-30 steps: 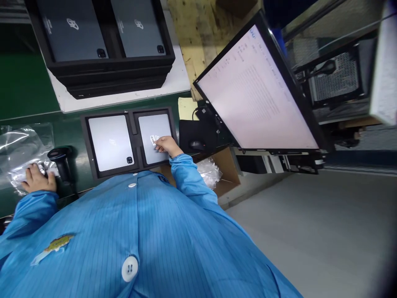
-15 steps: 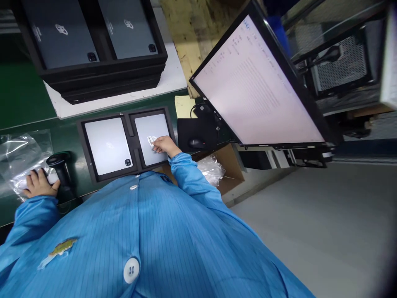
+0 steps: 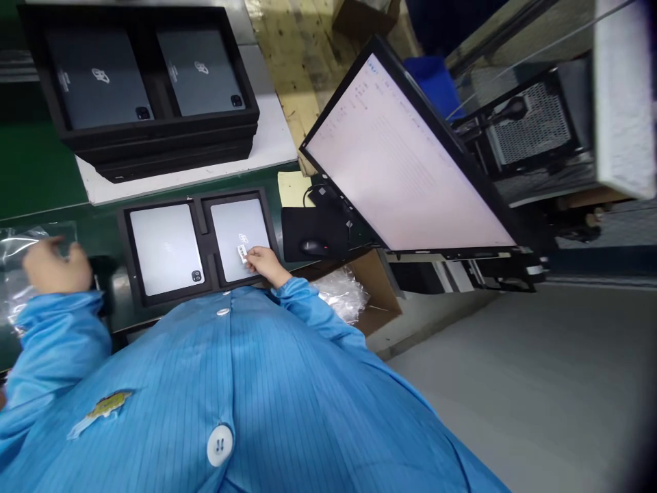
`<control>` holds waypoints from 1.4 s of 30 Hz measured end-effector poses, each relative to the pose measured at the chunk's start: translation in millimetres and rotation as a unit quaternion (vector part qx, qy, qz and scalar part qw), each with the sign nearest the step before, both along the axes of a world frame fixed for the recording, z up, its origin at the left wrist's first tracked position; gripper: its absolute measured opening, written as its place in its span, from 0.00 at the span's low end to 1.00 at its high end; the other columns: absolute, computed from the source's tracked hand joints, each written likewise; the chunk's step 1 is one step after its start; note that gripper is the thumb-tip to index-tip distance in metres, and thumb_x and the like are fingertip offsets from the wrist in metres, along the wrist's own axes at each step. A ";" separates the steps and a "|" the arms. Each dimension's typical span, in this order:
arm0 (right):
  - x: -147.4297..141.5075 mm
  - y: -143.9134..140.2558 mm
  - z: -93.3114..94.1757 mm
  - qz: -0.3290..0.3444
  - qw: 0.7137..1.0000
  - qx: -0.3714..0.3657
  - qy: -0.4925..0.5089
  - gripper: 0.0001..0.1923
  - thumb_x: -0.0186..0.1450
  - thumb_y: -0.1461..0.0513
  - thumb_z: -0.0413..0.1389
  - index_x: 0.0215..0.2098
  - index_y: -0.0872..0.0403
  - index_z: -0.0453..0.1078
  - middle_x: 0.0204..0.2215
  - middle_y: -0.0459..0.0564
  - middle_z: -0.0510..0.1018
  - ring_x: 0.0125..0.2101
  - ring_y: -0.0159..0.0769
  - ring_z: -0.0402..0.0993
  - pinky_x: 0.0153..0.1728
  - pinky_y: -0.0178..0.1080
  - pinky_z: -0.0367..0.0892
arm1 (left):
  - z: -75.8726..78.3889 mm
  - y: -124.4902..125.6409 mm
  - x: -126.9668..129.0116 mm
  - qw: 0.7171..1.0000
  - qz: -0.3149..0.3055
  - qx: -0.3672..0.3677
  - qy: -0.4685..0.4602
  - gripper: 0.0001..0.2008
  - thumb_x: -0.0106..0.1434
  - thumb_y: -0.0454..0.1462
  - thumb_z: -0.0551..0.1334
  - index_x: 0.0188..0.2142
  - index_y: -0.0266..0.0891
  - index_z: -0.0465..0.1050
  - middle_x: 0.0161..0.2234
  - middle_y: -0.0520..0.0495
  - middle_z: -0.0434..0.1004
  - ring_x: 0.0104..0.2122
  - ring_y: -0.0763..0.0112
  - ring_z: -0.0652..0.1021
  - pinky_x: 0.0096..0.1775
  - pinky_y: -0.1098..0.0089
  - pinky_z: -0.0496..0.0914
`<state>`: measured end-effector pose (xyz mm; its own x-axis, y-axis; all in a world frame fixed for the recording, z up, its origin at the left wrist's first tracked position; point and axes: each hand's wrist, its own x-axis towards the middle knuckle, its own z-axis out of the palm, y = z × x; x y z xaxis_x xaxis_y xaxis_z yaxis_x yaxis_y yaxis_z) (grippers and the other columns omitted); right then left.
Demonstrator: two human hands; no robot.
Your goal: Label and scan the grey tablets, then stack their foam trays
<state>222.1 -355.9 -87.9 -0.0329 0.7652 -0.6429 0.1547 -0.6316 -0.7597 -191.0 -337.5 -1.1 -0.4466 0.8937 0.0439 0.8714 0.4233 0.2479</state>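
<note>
Lifted off the plastic bag, her left hand now hovers loosely curled, holding nothing (blurred, mid-move). Right hand keeps pinching the small label against the nearer tablet.

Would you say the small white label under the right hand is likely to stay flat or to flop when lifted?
The label looks paper-thin, so it would probably bend and weigh almost nothing. It lies on the smooth light tablet, where it might slide easily unless stuck. The right hand touches it with fingertips only.
</note>
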 end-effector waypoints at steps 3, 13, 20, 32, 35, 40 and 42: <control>19.2 -25.2 6.3 -0.034 0.999 0.022 -0.003 0.08 0.62 0.64 0.57 0.25 0.53 0.66 0.16 0.39 0.71 0.16 0.26 0.64 0.20 0.28 0.58 | -8.2 25.5 104.1 0.959 -0.270 -0.034 -0.086 0.24 0.68 0.46 0.53 0.52 0.31 0.76 0.51 0.37 0.78 0.52 0.54 0.76 0.57 0.56 0.70; 94.9 -68.9 24.0 -0.190 0.978 0.085 -0.017 0.13 0.58 0.52 0.59 0.26 0.52 0.65 0.18 0.40 0.69 0.19 0.28 0.63 0.23 0.31 0.59 | -109.4 51.3 302.7 0.736 -0.671 -0.062 -0.073 0.19 0.73 0.42 0.54 0.55 0.39 0.76 0.59 0.36 0.74 0.62 0.50 0.67 0.65 0.39 0.53; 104.1 -87.8 13.4 -0.227 0.972 0.061 -0.014 0.15 0.54 0.49 0.60 0.26 0.51 0.65 0.17 0.39 0.67 0.19 0.29 0.63 0.23 0.32 0.60 | -115.6 60.8 308.4 0.712 -0.702 0.004 -0.022 0.17 0.74 0.44 0.52 0.42 0.39 0.78 0.48 0.37 0.76 0.56 0.54 0.70 0.66 0.36 0.47; 78.2 -32.8 24.9 -0.202 0.979 0.014 0.013 0.09 0.62 0.57 0.59 0.30 0.53 0.66 0.19 0.39 0.70 0.18 0.26 0.66 0.23 0.29 0.65 | -81.7 79.5 300.3 0.680 -0.730 0.052 -0.058 0.22 0.74 0.45 0.49 0.32 0.39 0.75 0.34 0.40 0.77 0.39 0.62 0.75 0.55 0.55 0.64; 48.2 -3.8 20.9 -0.129 0.991 -0.016 0.026 0.08 0.66 0.60 0.59 0.30 0.53 0.66 0.20 0.40 0.72 0.18 0.25 0.69 0.22 0.28 0.66 | -64.6 71.9 270.9 0.701 -0.695 0.130 -0.095 0.17 0.73 0.43 0.51 0.36 0.39 0.76 0.37 0.40 0.79 0.44 0.61 0.76 0.55 0.54 0.65; 8.5 34.1 7.3 0.049 0.994 0.012 -0.098 0.13 0.69 0.65 0.58 0.26 0.52 0.64 0.20 0.44 0.75 0.21 0.29 0.74 0.24 0.29 0.66 | -50.3 45.5 228.7 0.736 -0.627 0.205 -0.155 0.13 0.71 0.38 0.51 0.39 0.39 0.74 0.41 0.39 0.80 0.49 0.60 0.77 0.51 0.56 0.69; 3.3 40.6 4.7 0.108 0.972 0.067 -0.196 0.14 0.67 0.65 0.61 0.25 0.53 0.64 0.23 0.49 0.78 0.28 0.34 0.79 0.29 0.30 0.67 | -49.5 38.8 223.7 0.744 -0.616 0.206 -0.157 0.13 0.71 0.37 0.51 0.39 0.39 0.74 0.43 0.39 0.80 0.52 0.60 0.77 0.52 0.57 0.70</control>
<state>225.3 -315.3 -83.2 0.0246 0.8453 -0.5337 0.5674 -0.4513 -0.6887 32.7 -298.7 -50.6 0.6543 0.5734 0.4930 0.4072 -0.8165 0.4092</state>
